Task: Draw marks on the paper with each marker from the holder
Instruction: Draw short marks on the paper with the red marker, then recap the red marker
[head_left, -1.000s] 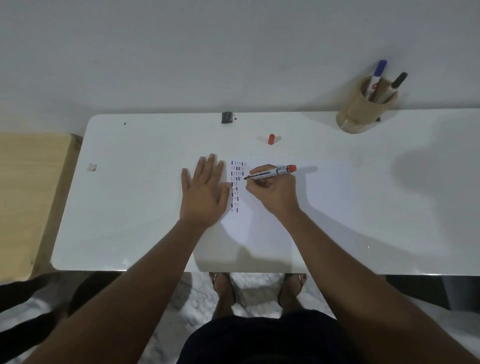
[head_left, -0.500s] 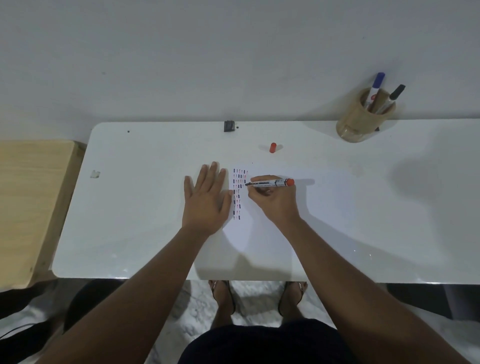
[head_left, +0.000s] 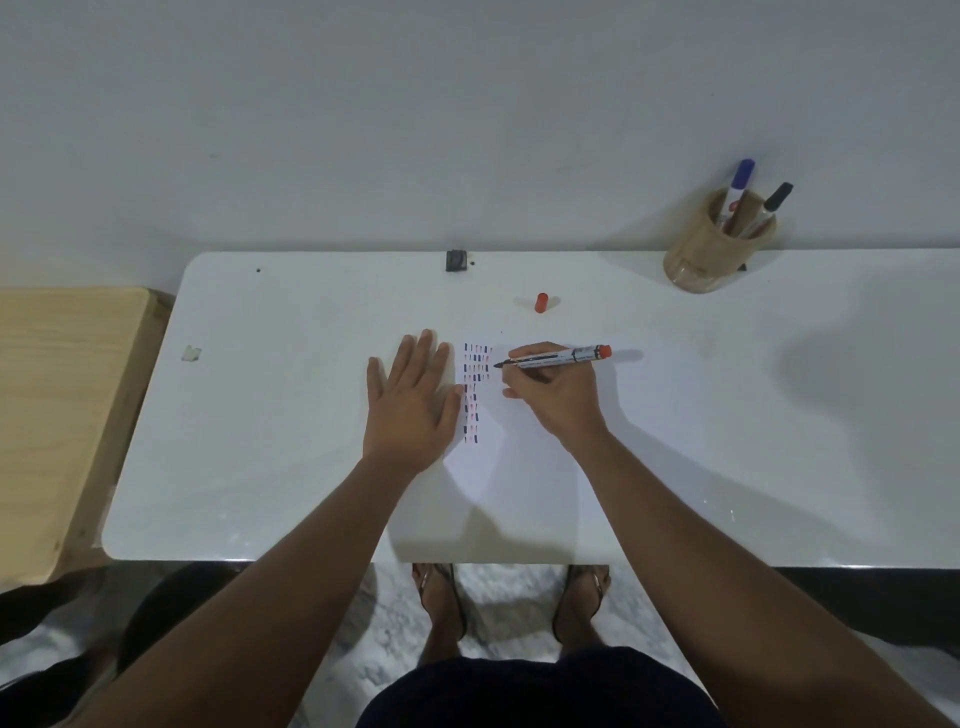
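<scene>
The right hand pinches the red marker, tip just right of the marks on the paper; left hand lies flat w/ fingers spread, left of the marks. Risk: the palm may smear fresh ink, and the red cap, beyond the marks, could roll off.

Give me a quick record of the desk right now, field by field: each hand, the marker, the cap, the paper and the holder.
left hand: flat, palm down, pressing the left part of the paper
right hand: gripping the red marker
red marker: uncapped, tip pointing left, next to the marks
red cap: loose on the table beyond the paper
paper: white sheet with columns of short blue and red marks near its top left
holder: wooden cup at back right, holding a blue-capped and a black-capped marker
</scene>
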